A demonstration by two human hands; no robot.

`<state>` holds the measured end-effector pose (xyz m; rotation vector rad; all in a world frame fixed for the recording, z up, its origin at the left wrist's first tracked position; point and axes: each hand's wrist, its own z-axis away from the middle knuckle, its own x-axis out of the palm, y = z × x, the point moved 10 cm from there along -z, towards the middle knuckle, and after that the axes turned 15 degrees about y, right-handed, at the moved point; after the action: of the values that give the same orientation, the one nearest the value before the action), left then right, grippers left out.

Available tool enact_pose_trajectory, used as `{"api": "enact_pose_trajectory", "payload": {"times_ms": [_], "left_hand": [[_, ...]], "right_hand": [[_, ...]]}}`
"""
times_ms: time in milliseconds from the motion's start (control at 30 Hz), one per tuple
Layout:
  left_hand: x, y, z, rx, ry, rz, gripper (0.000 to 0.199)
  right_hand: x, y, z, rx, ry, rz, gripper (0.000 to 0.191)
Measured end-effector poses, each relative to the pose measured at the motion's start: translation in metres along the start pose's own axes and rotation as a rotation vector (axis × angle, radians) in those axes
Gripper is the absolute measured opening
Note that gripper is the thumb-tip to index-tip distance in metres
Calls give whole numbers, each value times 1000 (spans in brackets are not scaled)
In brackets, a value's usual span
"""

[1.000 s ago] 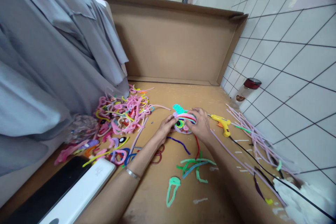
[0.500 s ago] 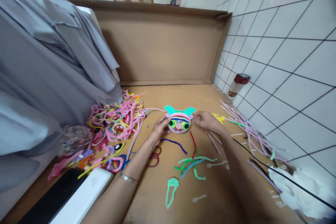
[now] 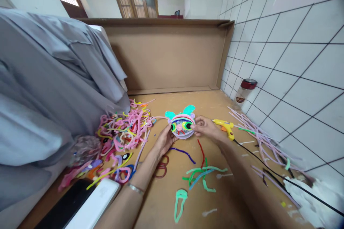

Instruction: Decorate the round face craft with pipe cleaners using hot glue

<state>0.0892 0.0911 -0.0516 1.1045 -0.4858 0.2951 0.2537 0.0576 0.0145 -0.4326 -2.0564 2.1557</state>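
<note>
A round animal-face craft [image 3: 182, 126] with teal ears, green-yellow eyes and a pink nose is held up between both hands. My left hand [image 3: 166, 141] grips its left and lower edge, a silver bracelet on the wrist. The fingers of my right hand [image 3: 204, 126] pinch its right edge beside one eye. Below the craft lie a dark blue stem [image 3: 184, 152], a red stem [image 3: 201, 153] and several green stems [image 3: 205, 171]. Dark red loops [image 3: 162, 167] rest by my left forearm.
A tangled pile of colourful stems [image 3: 129, 125] is at left, near a white box [image 3: 94, 205]. At right are a yellow glue gun [image 3: 225, 127] with a black cord, lilac stems [image 3: 258, 132], a red-lidded jar [image 3: 245, 91] and white wadding [image 3: 314, 195].
The craft has turned and tilted in my hands. My right hand has moved from beside its ear to its right edge. The camera view has shifted, showing more of the glue gun.
</note>
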Motion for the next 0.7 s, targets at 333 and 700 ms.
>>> {"api": "enact_pose_trajectory", "payload": {"times_ms": [333, 700], "left_hand": [[28, -10, 19, -39, -171, 74, 51], [20, 3, 18, 161, -52, 127, 55]], "right_hand": [[6, 3, 5, 39, -8, 63, 58], [26, 3, 10, 47, -130, -28, 55]]}}
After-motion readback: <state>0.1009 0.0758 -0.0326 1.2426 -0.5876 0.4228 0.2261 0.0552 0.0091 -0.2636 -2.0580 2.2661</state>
